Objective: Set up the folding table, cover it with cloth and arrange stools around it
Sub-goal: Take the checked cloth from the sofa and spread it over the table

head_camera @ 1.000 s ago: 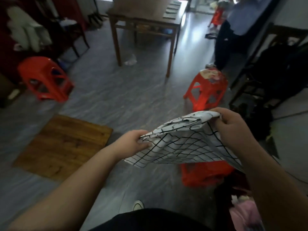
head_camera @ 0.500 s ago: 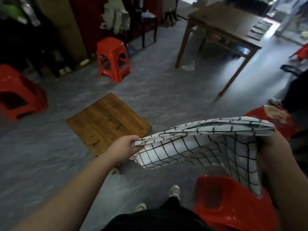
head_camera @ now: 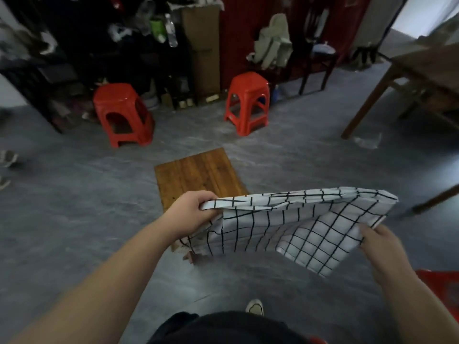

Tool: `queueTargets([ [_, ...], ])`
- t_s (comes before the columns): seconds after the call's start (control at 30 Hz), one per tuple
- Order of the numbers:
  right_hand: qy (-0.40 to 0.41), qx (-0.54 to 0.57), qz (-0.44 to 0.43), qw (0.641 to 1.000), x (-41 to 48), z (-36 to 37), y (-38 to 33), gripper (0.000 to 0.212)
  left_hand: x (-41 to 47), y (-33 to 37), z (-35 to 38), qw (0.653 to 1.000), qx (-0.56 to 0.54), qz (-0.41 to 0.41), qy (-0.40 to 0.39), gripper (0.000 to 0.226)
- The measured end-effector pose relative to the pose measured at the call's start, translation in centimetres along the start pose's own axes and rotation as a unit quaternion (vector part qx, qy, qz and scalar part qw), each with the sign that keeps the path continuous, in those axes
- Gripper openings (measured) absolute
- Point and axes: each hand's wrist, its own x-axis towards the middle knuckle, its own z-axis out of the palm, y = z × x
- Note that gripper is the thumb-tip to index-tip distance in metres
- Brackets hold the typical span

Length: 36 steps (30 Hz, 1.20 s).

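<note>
A white cloth with a black grid (head_camera: 293, 219) hangs folded in the air between my hands. My left hand (head_camera: 191, 214) grips its upper left corner. My right hand (head_camera: 382, 247) holds the lower right part, its fingers under the fabric. The low wooden folding table (head_camera: 196, 175) stands on the grey floor just beyond the cloth; the cloth hides its near edge. Two red plastic stools stand behind it, one at the left (head_camera: 121, 112) and one at the right (head_camera: 248, 100). A third red stool (head_camera: 439, 286) shows at the bottom right edge.
A tall wooden table (head_camera: 417, 78) stands at the right. Dark shelves with bottles and clutter (head_camera: 139, 45) and a red wall line the back. Sandals (head_camera: 7, 157) lie at the left edge. My shoe (head_camera: 254, 306) is on the floor below the cloth.
My view has swung left, bringing the folding table to the middle and the two stools behind it. The cloth has spread wider between my hands, and my right hand has dropped lower.
</note>
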Motion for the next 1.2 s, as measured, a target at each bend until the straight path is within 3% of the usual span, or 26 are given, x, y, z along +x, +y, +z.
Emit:
queueTargets([
  [0.1,-0.077,-0.006,-0.019,0.997,2.5,2.2,-1.7,0.028,0.6,1.4,0.2,0.999,-0.008,-0.027,0.036,0.013],
  [0.2,-0.031,-0.029,-0.006,0.999,2.9,5.6,-3.4,0.069,0.6,1.8,-0.1,0.996,-0.029,-0.051,0.066,0.015],
  [0.27,-0.026,-0.056,-0.116,0.991,1.2,8.5,-4.7,0.069,0.4,1.6,-0.4,0.995,-0.032,-0.07,0.068,0.014],
  [0.33,-0.099,-0.078,-0.312,0.942,-0.9,11.7,-5.3,0.069,0.3,1.0,-0.7,0.992,-0.033,-0.099,0.067,0.013],
  [0.4,-0.213,-0.14,-0.45,0.856,-3.3,14.9,-5.9,0.07,0.2,0.1,-1.3,0.99,-0.022,-0.118,0.073,0.015],
  [0.47,-0.304,-0.21,-0.511,0.776,-5.8,18.4,-7.3,0.075,0.1,-0.9,-2.3,0.989,-0.006,-0.12,0.089,0.019],
  [0.53,-0.341,-0.239,-0.527,0.741,-7.2,22.1,-8.0,0.074,-0.1,-2.2,-3.5,0.987,-0.009,-0.123,0.102,0.023],
  [0.63,-0.341,-0.226,-0.507,0.759,-8.6,26.9,-9.7,0.059,-0.8,-4.8,-5.8,0.986,-0.024,-0.131,0.102,0.022],
  [0.77,-0.324,-0.245,-0.481,0.777,-11.1,32.9,-12.6,0.022,-1.8,-9.5,-9.6,0.985,-0.06,-0.13,0.094,0.018],
  [0.97,-0.35,-0.247,-0.49,0.759,-13.9,40.8,-16.5,0.018,-2.4,-17.0,-17.1,0.985,-0.115,-0.125,0.016,0.01],
  [1.07,-0.334,-0.226,-0.517,0.755,-14.4,43.8,-17.4,0.02,-2.2,-20.0,-19.8,0.947,-0.27,-0.173,-0.007,0.029],
  [1.2,-0.324,-0.208,-0.527,0.757,-14.9,45.9,-18.8,0.026,-0.8,-22.7,-22.6,0.892,-0.401,-0.201,-0.045,0.028],
])
